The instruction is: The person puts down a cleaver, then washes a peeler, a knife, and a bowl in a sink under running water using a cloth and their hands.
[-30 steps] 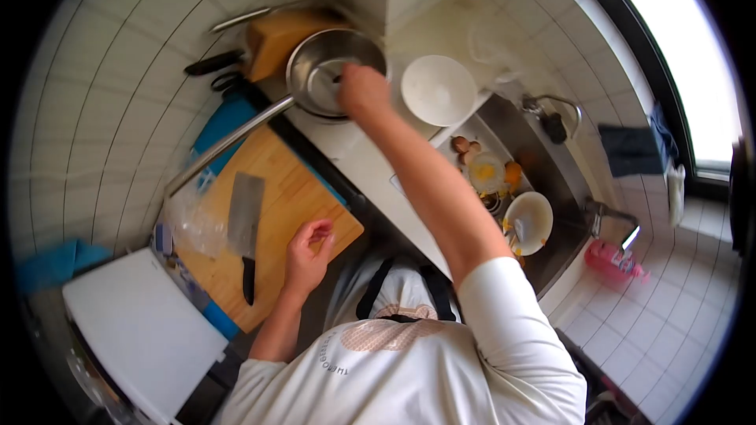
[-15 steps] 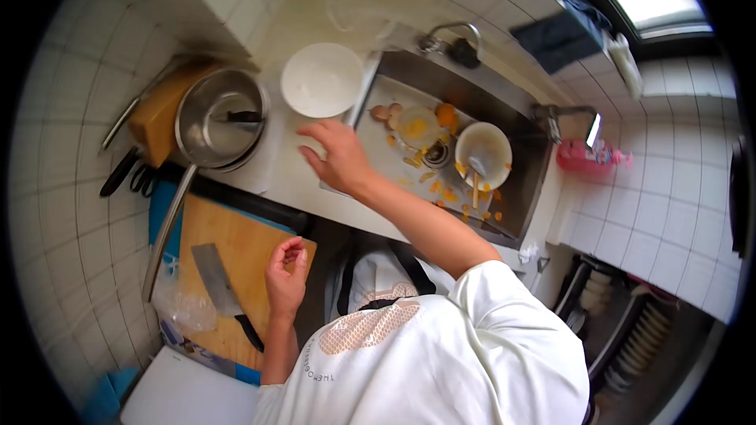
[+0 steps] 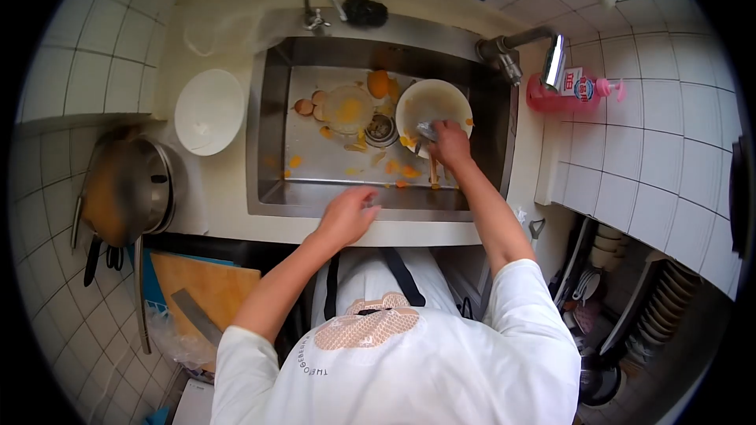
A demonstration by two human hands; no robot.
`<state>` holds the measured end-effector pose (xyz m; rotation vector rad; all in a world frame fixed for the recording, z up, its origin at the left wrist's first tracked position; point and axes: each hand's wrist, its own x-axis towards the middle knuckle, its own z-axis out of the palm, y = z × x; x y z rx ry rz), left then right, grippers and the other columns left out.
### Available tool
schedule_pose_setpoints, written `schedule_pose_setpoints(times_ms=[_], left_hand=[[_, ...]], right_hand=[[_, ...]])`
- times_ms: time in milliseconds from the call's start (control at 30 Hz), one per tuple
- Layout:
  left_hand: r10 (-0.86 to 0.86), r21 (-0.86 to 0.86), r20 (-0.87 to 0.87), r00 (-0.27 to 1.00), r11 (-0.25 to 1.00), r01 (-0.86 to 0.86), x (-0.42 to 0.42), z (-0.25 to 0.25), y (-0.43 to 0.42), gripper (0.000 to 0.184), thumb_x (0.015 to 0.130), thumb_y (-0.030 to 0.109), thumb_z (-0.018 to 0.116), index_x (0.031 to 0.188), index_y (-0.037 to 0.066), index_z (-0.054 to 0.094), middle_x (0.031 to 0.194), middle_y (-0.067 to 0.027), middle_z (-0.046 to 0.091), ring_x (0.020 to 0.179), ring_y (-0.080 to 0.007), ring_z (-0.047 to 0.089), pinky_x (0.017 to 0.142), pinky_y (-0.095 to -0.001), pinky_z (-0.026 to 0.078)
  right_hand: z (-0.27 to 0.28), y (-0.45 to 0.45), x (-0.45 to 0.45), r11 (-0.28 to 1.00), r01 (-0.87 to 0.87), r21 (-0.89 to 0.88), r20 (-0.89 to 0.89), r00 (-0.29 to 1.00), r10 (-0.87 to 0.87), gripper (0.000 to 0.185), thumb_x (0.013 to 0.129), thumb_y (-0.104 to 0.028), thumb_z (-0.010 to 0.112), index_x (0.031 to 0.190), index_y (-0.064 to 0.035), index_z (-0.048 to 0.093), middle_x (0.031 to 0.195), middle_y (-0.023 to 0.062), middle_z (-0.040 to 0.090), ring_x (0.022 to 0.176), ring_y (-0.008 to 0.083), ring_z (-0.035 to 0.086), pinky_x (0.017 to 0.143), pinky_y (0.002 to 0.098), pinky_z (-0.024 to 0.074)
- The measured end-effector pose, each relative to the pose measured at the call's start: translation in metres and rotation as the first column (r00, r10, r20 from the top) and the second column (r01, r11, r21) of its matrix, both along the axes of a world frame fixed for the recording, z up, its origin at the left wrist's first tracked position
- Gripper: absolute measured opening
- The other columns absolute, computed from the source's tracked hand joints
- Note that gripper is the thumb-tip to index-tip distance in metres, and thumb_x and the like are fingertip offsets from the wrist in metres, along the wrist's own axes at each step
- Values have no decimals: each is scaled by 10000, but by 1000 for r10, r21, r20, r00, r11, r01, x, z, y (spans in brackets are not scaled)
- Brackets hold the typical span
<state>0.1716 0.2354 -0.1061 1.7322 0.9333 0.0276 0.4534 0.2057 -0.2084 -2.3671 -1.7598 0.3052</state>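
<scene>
In the sink point(image 3: 272, 185), my right hand point(image 3: 453, 144) reaches into a white bowl point(image 3: 465, 106), its fingers closed around the shiny head of a wooden-handled utensil point(image 3: 433, 171). The utensil's exact kind is partly hidden by my hand. My left hand point(image 3: 348, 215) hovers over the sink's front rim, empty, with fingers loosely bent and apart. Left of the white bowl lies a translucent dish point(image 3: 347, 112) with yellow residue. Eggshells point(image 3: 304, 107), an orange piece of peel point(image 3: 378, 83) and scattered food scraps point(image 3: 409, 171) lie around the drain point(image 3: 381, 130).
Another white bowl point(image 3: 209, 112) sits on the counter left of the sink. A faucet point(image 3: 504, 55) overhangs the right corner, beside a pink soap bottle point(image 3: 571, 93). At left are a steel pan point(image 3: 161, 181) and a cutting board point(image 3: 224, 287) with a cleaver point(image 3: 195, 315).
My right hand has moved from beside the counter bowl into the sink bowl and onto the utensil. My left hand has gone from near the cutting board to the sink's front. The view has shifted right.
</scene>
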Motion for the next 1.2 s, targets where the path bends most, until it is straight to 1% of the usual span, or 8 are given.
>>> schedule_pose_setpoints(times_ms=[333,400,600,733,767,967,1133,1200], left_hand=[[14,278,-271,963,958,64,154,-85,-36,335,735,189,637,1020,42,542,951,-155,547,882,-339,556,765,-405,463],[-12,334,-257,966,937,101,168,-83,-34,332,731,189,643,1012,44,543,946,-158,539,882,-344,554,763,-408,463],[126,243,-210,970,967,-73,204,-115,-23,384,778,294,613,1033,18,534,970,-176,568,886,-300,572,716,-399,467],[557,-610,-40,830,644,-461,215,-119,-9,327,844,304,557,1042,44,540,992,-101,594,870,-228,578,734,-353,466],[737,-835,-45,674,342,-431,217,-115,-8,301,857,298,553,1053,70,535,978,-59,604,874,-175,583,741,-350,465],[895,-922,87,437,239,-306,207,-97,-3,202,858,152,549,1050,90,531,982,-47,602,885,-166,585,780,-324,479],[909,-920,117,400,251,-301,197,-109,0,204,863,135,539,1061,90,515,988,-43,597,898,-174,582,781,-335,482],[917,-916,128,377,255,-309,196,-105,-1,206,865,129,535,1066,91,510,994,-44,595,896,-174,582,775,-338,483]], right_hand=[[-22,-2,57,899,437,-43,-535,749,-390,97,716,-119,532,716,-58,608,682,127,600,717,323,589,622,375,473],[-33,-18,71,725,562,-397,-885,-25,-465,179,734,-129,501,853,-43,602,828,106,630,812,300,599,674,396,485],[-10,-43,69,728,469,-500,-682,-731,3,372,776,-171,444,1116,-24,480,1081,124,560,985,288,549,813,505,450],[-6,-47,65,766,432,-476,-645,-763,30,363,793,-176,436,1116,-15,481,1089,121,561,997,287,546,866,472,431],[-6,-46,64,768,429,-475,-641,-767,32,363,793,-176,436,1116,-15,481,1089,121,561,997,287,546,866,472,431],[3,-34,60,765,435,-474,-832,-507,-226,353,797,-168,548,1122,-41,491,1047,74,566,928,222,565,794,363,455],[18,-24,47,890,349,292,-653,753,-81,289,712,-135,650,978,-50,575,907,86,560,825,237,565,711,322,457],[24,-21,34,909,267,319,-598,801,-25,231,697,-129,653,906,-53,590,893,108,552,826,259,561,710,325,457]])
